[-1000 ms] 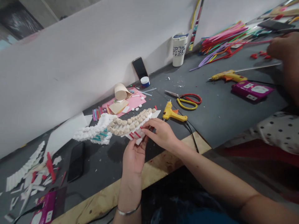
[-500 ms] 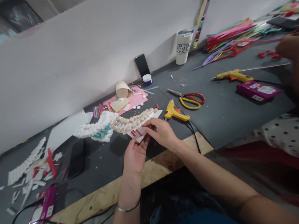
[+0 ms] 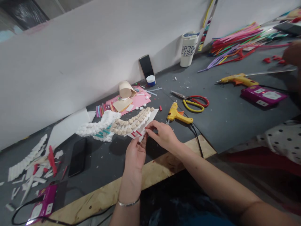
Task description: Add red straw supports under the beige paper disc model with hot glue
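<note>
Both my hands hold a long paper craft piece [image 3: 131, 124] above the dark grey table. Beige rolled-paper coils [image 3: 129, 123] line a white card strip, and a fluffy white ruffled section [image 3: 100, 127] with teal stripes extends to the left. My left hand [image 3: 135, 153] supports the red-marked card end from below, palm turned up. My right hand [image 3: 163, 135] pinches that same end from the right. A yellow hot glue gun [image 3: 177, 115] lies just beyond my right hand, beside red-and-yellow-handled scissors [image 3: 194, 103].
A black phone [image 3: 78, 157] and white paper scraps lie left. Pink paper [image 3: 138, 100] and a white cup [image 3: 188, 50] stand by the wall. A co-worker's hand [image 3: 293, 53] works near colored pipe cleaners [image 3: 235, 44] and a second glue gun [image 3: 237, 80]. The table's wooden edge [image 3: 131, 185] runs below.
The whole scene has drifted slightly right in view as my head turned. My hands still hold the craft piece, and the co-worker's hand has moved toward the right edge.
</note>
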`<action>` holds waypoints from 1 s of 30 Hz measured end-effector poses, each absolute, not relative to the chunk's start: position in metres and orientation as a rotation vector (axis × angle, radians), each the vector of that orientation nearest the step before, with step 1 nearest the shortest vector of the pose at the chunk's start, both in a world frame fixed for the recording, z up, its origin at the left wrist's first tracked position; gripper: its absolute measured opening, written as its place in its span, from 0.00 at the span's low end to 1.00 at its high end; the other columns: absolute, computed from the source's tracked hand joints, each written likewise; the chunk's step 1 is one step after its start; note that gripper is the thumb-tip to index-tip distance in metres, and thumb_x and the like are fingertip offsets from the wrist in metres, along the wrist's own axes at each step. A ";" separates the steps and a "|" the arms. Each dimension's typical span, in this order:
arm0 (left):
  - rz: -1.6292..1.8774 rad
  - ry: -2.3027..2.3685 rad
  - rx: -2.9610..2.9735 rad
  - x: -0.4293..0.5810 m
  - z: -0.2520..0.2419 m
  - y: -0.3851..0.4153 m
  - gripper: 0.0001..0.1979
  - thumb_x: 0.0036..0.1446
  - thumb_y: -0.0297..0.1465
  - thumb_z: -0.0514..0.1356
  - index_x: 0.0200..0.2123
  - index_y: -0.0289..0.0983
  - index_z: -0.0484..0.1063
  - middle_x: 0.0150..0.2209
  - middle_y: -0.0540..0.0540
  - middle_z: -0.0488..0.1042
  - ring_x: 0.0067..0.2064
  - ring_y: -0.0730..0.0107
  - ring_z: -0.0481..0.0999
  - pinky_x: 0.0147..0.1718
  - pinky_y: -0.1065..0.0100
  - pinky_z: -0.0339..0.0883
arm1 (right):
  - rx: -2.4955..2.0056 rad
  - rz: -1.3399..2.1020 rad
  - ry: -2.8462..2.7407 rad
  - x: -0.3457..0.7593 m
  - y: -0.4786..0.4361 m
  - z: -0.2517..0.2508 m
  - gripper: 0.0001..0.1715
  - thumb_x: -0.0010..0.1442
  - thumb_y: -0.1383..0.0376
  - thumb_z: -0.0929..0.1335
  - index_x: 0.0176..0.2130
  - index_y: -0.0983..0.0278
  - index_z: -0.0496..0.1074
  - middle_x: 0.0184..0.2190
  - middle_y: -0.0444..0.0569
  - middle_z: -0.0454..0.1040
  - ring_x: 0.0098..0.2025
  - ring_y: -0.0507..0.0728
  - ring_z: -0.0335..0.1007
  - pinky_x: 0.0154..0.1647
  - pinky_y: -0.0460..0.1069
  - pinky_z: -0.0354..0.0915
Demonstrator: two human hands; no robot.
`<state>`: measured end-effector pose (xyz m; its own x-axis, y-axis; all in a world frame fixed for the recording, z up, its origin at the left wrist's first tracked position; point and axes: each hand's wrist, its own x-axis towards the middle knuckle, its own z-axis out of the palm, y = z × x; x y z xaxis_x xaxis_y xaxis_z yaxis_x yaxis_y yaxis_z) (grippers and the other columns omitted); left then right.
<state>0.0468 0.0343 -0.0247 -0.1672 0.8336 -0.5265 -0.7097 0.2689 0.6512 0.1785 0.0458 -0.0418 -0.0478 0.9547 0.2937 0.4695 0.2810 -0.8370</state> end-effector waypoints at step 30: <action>1.325 1.451 0.994 0.027 -0.019 -0.055 0.19 0.57 0.40 0.66 0.49 0.39 0.75 0.52 0.40 0.77 0.54 0.61 0.77 0.55 0.64 0.70 | -1.074 1.119 -1.594 0.199 -0.009 -0.017 0.02 0.60 0.66 0.70 0.34 0.61 0.76 0.30 0.42 0.74 0.30 0.49 0.67 0.31 0.44 0.63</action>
<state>0.0268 -0.0553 -0.0194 -0.2661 0.9587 -0.1000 -0.0128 0.1002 0.9949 0.1995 -0.0093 -0.0171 -0.2327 0.9561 0.1782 0.1566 0.2177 -0.9634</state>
